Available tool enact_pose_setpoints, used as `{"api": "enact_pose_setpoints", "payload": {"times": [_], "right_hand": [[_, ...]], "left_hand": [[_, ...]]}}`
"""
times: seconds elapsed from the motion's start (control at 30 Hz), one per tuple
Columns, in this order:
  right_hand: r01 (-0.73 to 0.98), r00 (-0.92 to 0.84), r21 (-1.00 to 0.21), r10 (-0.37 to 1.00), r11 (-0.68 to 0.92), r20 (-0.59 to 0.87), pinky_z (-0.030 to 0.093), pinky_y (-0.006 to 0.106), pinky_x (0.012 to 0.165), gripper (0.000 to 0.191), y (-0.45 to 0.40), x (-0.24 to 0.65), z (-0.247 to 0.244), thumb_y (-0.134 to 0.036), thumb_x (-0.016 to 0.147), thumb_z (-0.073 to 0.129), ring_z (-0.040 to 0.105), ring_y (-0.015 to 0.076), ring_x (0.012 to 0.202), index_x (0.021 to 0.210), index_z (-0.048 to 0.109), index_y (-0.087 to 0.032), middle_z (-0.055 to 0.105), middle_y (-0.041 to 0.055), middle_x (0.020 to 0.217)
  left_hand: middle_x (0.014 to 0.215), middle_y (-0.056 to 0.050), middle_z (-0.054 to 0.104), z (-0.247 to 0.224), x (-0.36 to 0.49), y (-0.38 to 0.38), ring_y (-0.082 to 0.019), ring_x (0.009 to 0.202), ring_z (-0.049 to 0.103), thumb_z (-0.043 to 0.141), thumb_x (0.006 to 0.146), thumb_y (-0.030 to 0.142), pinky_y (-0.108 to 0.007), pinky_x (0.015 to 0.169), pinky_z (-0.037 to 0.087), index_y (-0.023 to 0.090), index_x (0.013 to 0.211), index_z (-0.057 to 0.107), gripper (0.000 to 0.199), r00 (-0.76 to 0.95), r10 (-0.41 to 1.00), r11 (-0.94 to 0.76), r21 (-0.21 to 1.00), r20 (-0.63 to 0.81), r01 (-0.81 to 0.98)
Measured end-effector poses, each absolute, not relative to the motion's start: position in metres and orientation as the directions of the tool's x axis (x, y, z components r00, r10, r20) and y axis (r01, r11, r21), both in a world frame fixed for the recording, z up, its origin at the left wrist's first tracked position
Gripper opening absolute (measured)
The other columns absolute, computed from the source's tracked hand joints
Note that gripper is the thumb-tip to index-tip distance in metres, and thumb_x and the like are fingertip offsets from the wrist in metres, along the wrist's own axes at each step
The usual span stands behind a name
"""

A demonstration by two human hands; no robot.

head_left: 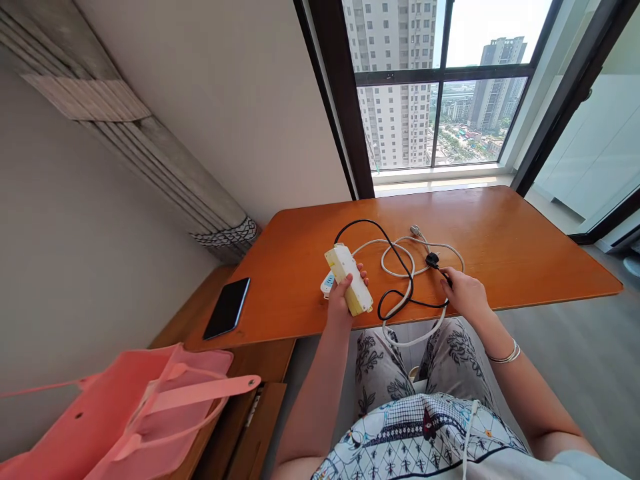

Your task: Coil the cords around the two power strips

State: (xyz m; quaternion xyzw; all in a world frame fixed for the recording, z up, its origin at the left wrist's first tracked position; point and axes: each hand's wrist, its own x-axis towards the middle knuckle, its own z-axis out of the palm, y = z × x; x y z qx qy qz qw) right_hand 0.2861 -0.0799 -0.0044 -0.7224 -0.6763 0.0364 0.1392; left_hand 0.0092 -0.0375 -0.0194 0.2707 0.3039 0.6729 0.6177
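My left hand (pixel 343 297) is closed around a yellowed white power strip (pixel 353 280), held tilted above the table's near edge. A black cord (pixel 383 230) runs from its far end and loops across the tabletop. Close behind the plug, my right hand (pixel 465 290) grips this cord, and the black plug (pixel 432 260) sticks out beyond the fingers. Partly hidden behind my left hand lies a second, white power strip (pixel 327 285) with blue socket faces. Its white cord (pixel 387 257) coils among the black loops and hangs over the table's edge. A pale plug (pixel 415 231) lies farther back.
The brown wooden table (pixel 525 253) stands below the window (pixel 440 80). A dark phone (pixel 227 308) rests at its left end. A pink bag (pixel 150 407) sits on a wooden surface at lower left. My lap is under the near edge.
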Motion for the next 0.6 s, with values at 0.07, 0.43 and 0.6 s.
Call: {"api": "enact_pose_setpoints", "payload": {"times": [0.07, 0.43, 0.6], "right_hand": [[0.973, 0.077, -0.227, 0.977, -0.031, 0.199, 0.046, 0.029, 0.068, 0.028, -0.079, 0.285, -0.004, -0.029, 0.097, 0.052, 0.067, 0.0245, 0.095, 0.121, 0.066, -0.024, 0.071, 0.0097, 0.116], [0.896, -0.418, -0.130, 0.906, 0.424, 0.067, 0.043, 0.033, 0.087, 0.023, -0.072, 0.242, 0.005, -0.020, 0.093, 0.054, 0.061, 0.0255, 0.106, 0.112, 0.066, -0.020, 0.068, 0.0115, 0.111], [0.927, -0.355, -0.133, 0.935, 0.351, -0.010, 0.045, 0.030, 0.077, 0.024, -0.067, 0.234, 0.002, -0.019, 0.095, 0.049, 0.067, 0.0240, 0.098, 0.115, 0.063, -0.021, 0.069, 0.0113, 0.105]], "left_hand": [[0.101, -0.008, 0.072, -0.019, 0.009, -0.040, -0.021, 0.088, 0.071, 0.085, 0.064, 0.034, -0.031, 0.074, 0.059, 0.017, 0.109, 0.065, 0.052, -0.038, 0.999, 0.001, 0.746, -0.035, -0.666], [0.095, -0.009, 0.072, -0.010, 0.014, -0.047, -0.025, 0.089, 0.070, 0.082, 0.063, 0.039, -0.034, 0.075, 0.060, 0.016, 0.105, 0.067, 0.050, 0.050, 0.997, 0.077, 0.733, -0.058, -0.675], [0.092, -0.010, 0.072, -0.011, 0.010, -0.049, -0.025, 0.088, 0.070, 0.082, 0.063, 0.042, -0.033, 0.073, 0.059, 0.015, 0.105, 0.067, 0.052, 0.073, 0.996, 0.089, 0.744, -0.054, -0.662]]}}
